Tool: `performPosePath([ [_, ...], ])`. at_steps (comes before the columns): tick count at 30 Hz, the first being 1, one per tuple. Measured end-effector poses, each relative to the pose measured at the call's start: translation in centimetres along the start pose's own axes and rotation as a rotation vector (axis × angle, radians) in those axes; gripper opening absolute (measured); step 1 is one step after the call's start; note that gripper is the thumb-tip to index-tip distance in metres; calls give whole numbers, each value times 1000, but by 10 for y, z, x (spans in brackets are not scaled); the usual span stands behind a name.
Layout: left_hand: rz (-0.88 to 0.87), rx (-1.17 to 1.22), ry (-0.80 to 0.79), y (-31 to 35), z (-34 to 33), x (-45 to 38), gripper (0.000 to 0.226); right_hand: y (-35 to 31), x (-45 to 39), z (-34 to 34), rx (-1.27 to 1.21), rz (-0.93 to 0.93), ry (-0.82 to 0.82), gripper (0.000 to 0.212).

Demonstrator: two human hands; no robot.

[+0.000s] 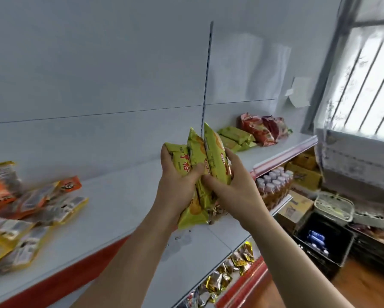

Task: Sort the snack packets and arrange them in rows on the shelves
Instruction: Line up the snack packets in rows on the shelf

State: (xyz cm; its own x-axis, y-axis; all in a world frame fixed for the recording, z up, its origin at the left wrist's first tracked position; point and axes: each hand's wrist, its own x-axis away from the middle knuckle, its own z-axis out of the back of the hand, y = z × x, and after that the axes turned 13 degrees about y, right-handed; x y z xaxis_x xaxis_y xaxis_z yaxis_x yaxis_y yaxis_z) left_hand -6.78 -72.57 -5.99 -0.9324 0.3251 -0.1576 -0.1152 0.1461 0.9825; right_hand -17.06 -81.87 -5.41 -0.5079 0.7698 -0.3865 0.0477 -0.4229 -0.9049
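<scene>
At the centre of the frame both hands close around a bundle of yellow-green crinkly plastic snack packets (205, 165), held upright above the white shelf board (124, 196). The left hand (177, 185) wraps its fingers round the left side of the bundle, thumb pressed across the front. The right hand (235, 185) grips the right side, thumb across the front, fingers hidden behind the packets.

At the left of the frame lies a loose heap of orange and yellow flat foil pouches (24, 210), blurred. Toward the upper right, on the same shelf level, sits a row of green wrapped packets (236, 137) with red crumpled bags (262, 128) just beside them. Bare white board runs between the heap and the green row. The shelf's red front edge (60, 278) crosses the lower left.
</scene>
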Motion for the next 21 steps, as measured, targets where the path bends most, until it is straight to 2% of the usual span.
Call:
performPosePath([
  [9, 80, 53, -59, -20, -138, -114, 71, 51, -160, 38, 84, 18, 28, 72],
  [13, 180, 123, -38, -27, -172, -147, 56, 74, -216, 45, 34, 3, 1, 58],
  [17, 212, 130, 63, -33, -201, -183, 55, 99, -281, 48, 69, 0, -24, 54],
  [21, 208, 104, 229, -42, -226, -219, 58, 127, -354, 50, 326, 98, -48, 69],
])
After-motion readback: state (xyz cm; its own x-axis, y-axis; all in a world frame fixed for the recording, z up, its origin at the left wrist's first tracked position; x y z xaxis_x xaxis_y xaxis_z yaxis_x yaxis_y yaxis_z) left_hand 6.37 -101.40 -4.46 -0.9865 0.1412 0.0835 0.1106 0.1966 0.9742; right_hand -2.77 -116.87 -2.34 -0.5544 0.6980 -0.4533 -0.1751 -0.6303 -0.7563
